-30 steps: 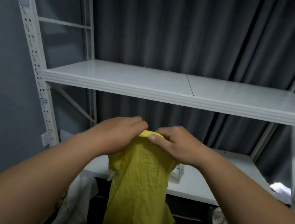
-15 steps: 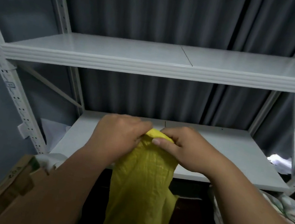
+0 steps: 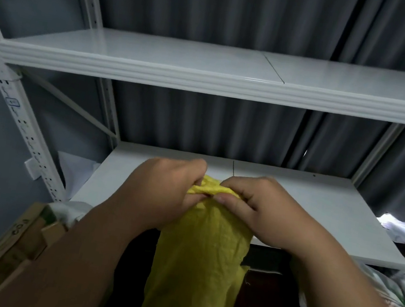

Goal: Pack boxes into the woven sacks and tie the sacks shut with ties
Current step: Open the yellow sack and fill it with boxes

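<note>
The yellow sack point(image 3: 198, 265) hangs down, thin and crumpled. Left hand point(image 3: 162, 195) and right hand point(image 3: 264, 212) pinch its bunched top tight. A white sack point(image 3: 68, 211) on the left holds cardboard boxes point(image 3: 17, 243).

We're seeing a yellow sack point(image 3: 198, 260) of thin woven plastic w/ a crinkly, faintly shiny weave, bunching at the top. Upper shelf point(image 3: 185, 55) & lower shelf point(image 3: 320, 213) are showing smooth painted metal, light grey, semi-gloss, catching reflections. The rack upright point(image 3: 13, 111) is looking like the same painted metal, perforated. Curtain point(image 3: 220, 9) behind is reading as matt grey cloth, pleated. The box point(image 3: 17, 243) at lower left is looking like matt brown cardboard.
</note>
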